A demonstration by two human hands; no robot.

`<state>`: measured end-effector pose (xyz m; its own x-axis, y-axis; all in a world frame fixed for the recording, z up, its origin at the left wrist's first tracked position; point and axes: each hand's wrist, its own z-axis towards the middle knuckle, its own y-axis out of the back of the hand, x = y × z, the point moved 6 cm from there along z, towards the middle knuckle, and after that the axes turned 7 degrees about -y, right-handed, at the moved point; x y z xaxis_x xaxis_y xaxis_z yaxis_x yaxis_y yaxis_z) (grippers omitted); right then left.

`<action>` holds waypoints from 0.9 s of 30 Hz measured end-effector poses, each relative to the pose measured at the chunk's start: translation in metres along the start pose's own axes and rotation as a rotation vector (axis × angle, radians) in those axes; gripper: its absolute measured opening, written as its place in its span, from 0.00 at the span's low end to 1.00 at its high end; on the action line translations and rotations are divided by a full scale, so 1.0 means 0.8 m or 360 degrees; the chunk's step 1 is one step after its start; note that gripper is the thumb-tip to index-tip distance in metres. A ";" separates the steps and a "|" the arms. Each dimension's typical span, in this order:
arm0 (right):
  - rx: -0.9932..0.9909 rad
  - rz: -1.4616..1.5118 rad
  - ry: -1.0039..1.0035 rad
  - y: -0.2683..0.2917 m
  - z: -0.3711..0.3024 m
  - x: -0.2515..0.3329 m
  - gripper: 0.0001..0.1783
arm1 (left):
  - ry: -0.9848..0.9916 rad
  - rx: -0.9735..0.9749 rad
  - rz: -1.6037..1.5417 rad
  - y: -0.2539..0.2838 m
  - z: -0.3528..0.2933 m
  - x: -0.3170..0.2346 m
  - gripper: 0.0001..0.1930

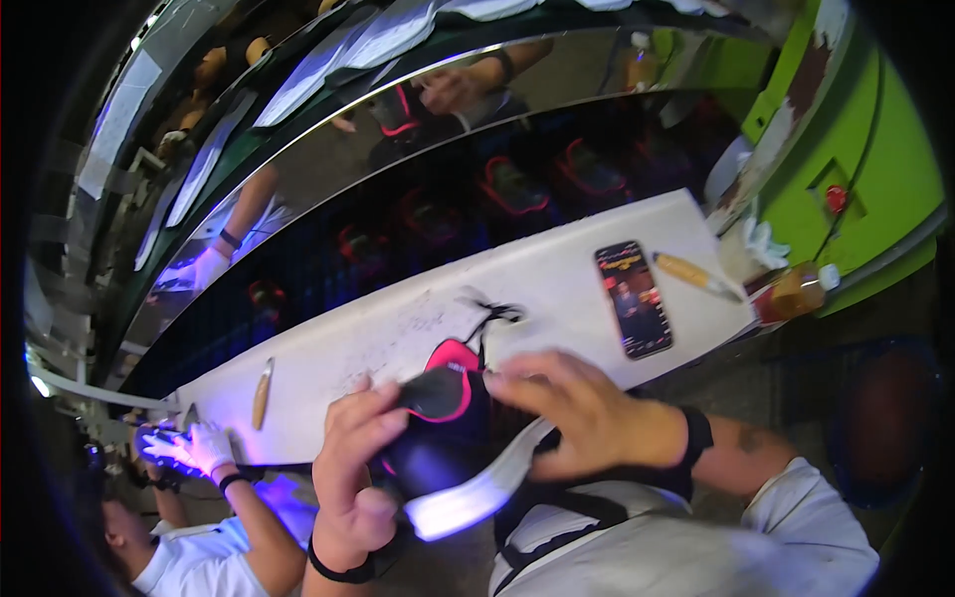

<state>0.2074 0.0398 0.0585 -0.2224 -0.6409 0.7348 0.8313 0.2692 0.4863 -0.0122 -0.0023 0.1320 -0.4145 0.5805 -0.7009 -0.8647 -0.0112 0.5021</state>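
Note:
A dark shoe (433, 463) with pink trim, a pink tongue and a pale sole edge is held between my hands, over the near edge of the white tabletop. My left hand (353, 458) grips its left side, fingers bent against the collar. On the other side, my right hand (587, 413) has thumb and fingers curled, fingertips at the collar's edge. Black laces (489, 316) trail from the shoe's far end onto the tabletop. My palms and the shoe's far side hide part of the grip.
The white tabletop (557, 244) carries a phone (634, 298), a wooden-handled tool (686, 271) and another such tool (262, 395). A bottle (796, 292) lies at right. Pink-rimmed shapes (515, 184) show in the dark machine opening beyond. A co-worker's gloved hand (204, 448) is at lower left.

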 end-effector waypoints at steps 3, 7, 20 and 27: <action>0.0357 0.0075 -0.0295 -0.064 -0.007 -0.049 0.54 | 0.0606 0.0087 -0.0019 0.019 -0.039 -0.010 0.57; 0.0432 0.0000 -0.0210 -0.091 -0.006 -0.031 0.55 | 0.0826 0.0274 0.0659 0.040 -0.091 0.012 0.55; 0.0189 0.0162 -0.0036 -0.088 -0.004 -0.055 0.49 | 0.0793 -0.0059 0.0439 0.049 -0.064 0.039 0.26; -0.0156 0.0871 -0.0501 0.066 -0.003 -0.044 0.55 | 0.0475 -0.0577 -0.1228 0.017 -0.002 0.089 0.35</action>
<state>0.2604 0.0752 0.0573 0.1208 -0.1832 0.9756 0.9065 0.4210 -0.0331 -0.0536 0.0371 0.0880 0.3051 0.2981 -0.9045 -0.9484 0.0085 -0.3171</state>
